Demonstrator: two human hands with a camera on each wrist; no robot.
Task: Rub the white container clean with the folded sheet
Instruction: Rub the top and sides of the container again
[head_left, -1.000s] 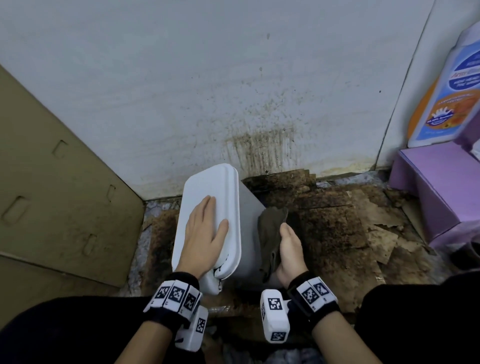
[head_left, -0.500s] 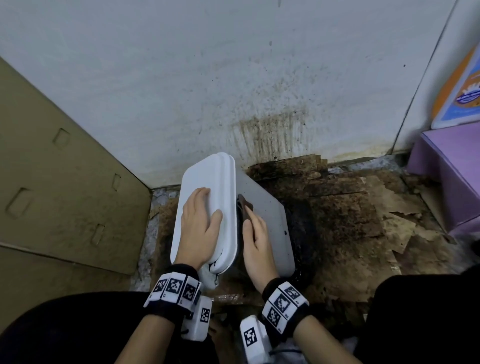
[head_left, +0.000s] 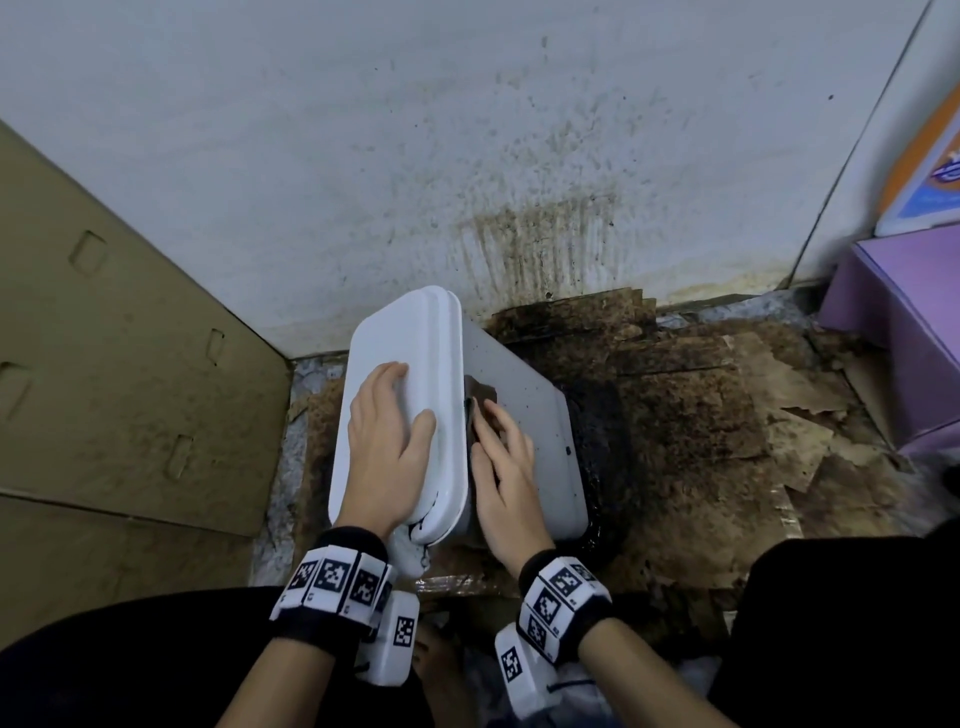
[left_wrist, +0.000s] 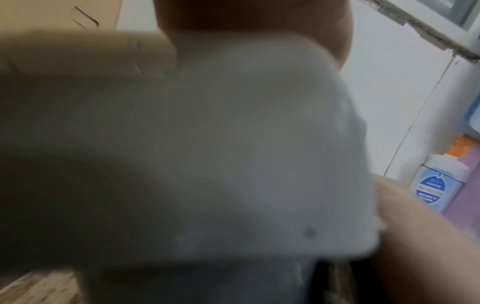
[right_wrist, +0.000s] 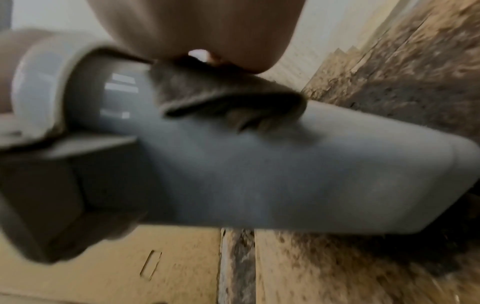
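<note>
The white container lies tilted on the stained floor, its lid turned toward the left. My left hand lies flat on the lid with straight fingers, steadying it. A dark brown folded sheet is pressed against the container's grey-white side just under the lid rim by the flat fingers of my right hand. In the right wrist view the sheet shows bunched under my palm on the container's side. The left wrist view is filled by the blurred lid.
A dirty white wall stands right behind the container. Brown cardboard leans at the left. Soaked, torn cardboard covers the floor to the right. A purple box with a bottle above it sits at the far right.
My right hand brought the sheet from beside the container onto its side and slid it forward along the lid rim. The container tipped further over; my left hand stayed on the lid.
</note>
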